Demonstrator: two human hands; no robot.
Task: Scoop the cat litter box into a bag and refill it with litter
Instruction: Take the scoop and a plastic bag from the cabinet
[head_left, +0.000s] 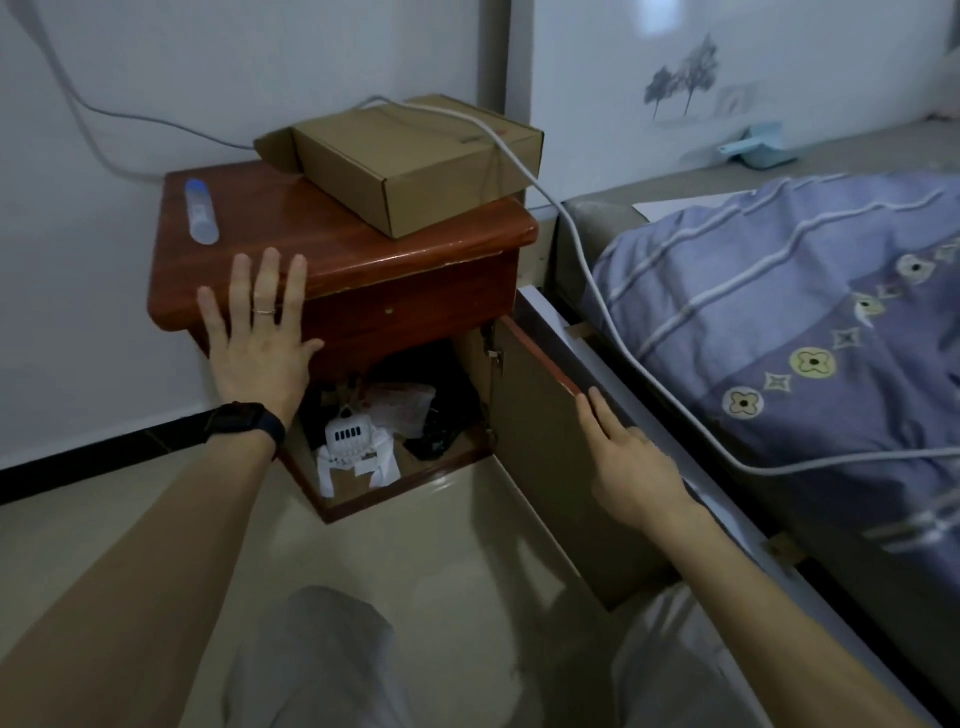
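The open door (540, 457) leaves the nightstand (337, 260) compartment reachable, but clutter (358, 441) crowds it.

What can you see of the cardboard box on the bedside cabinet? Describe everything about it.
The cardboard box is a flat, brown mailer of plain card. Its left end flap stands open; the rest is closed. It lies askew on the rear right of the red-brown wooden cabinet. A white cable runs across its top.

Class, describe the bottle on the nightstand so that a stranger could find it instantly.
Start at the reddish-brown wooden nightstand beside the bed. The bottle lies on its side near the top's left edge, apart from the cardboard box. It alone is clear plastic with a blue cap.
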